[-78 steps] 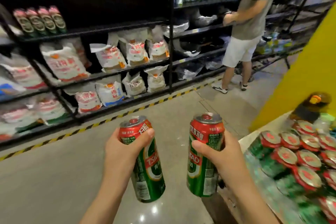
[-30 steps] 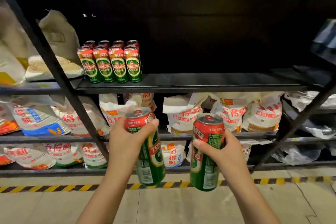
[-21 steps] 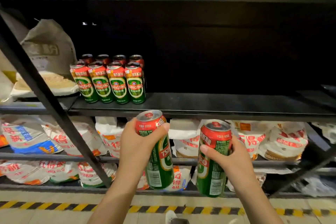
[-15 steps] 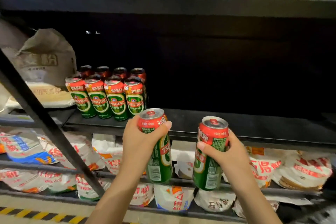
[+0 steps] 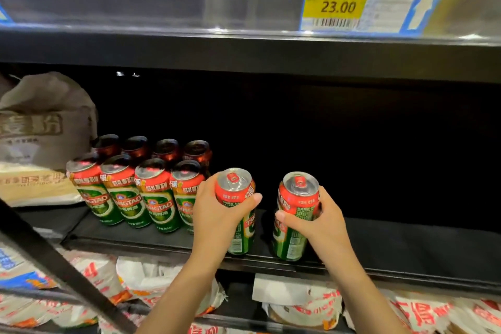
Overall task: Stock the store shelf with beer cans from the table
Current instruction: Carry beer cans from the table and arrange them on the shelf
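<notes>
The left hand (image 5: 217,214) has its grip curled round one upright beer can (image 5: 238,206), and the right hand (image 5: 317,221) has its grip curled round a second can (image 5: 294,214). Both cans are at the front edge of the black shelf (image 5: 406,247); whether their bases touch it I cannot tell. The left one is just beside a block of stocked cans (image 5: 138,187), near a sack (image 5: 46,127), below a price tag (image 5: 337,7).

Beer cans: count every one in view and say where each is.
10. Eight stand on the shelf as a block, four in front, four behind. The left hand grips one, the right hand another. More may hide behind.
</notes>
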The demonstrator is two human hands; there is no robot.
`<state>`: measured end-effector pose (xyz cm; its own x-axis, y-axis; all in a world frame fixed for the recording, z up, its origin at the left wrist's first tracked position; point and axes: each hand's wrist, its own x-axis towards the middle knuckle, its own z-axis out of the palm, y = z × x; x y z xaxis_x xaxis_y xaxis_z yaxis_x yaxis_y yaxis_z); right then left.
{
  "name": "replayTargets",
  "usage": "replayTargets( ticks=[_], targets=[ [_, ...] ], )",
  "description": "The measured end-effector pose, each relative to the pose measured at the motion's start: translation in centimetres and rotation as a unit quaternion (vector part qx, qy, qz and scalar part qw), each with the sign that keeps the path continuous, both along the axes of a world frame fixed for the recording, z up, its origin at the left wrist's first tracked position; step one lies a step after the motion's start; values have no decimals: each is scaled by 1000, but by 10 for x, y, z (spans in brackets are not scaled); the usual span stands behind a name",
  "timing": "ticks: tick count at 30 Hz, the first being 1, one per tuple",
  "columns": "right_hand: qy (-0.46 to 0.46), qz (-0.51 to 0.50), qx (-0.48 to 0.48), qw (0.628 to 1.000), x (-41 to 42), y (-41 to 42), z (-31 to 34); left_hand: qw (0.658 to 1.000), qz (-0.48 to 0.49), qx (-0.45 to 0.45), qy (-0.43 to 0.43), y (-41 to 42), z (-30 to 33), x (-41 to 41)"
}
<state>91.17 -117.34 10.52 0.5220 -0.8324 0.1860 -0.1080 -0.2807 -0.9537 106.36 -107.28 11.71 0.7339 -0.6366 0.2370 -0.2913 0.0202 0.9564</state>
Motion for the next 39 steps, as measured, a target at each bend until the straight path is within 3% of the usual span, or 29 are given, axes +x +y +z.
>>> replayTargets(
  ticks=[16, 30, 34, 39],
  targets=[
    [15, -49, 24, 998, 32, -43, -26, 997, 19, 74, -8, -47, -26, 30],
    [-1, -29, 28, 999, 38, -44, -41, 999, -49, 11, 16, -54, -43, 37],
    [-4, -59, 60, 996, 41, -35, -63, 996, -65, 56, 23, -50, -69, 35],
    [36, -107, 31, 993, 41, -32, -97, 993, -55, 102, -25, -47, -102, 40]
  ],
)
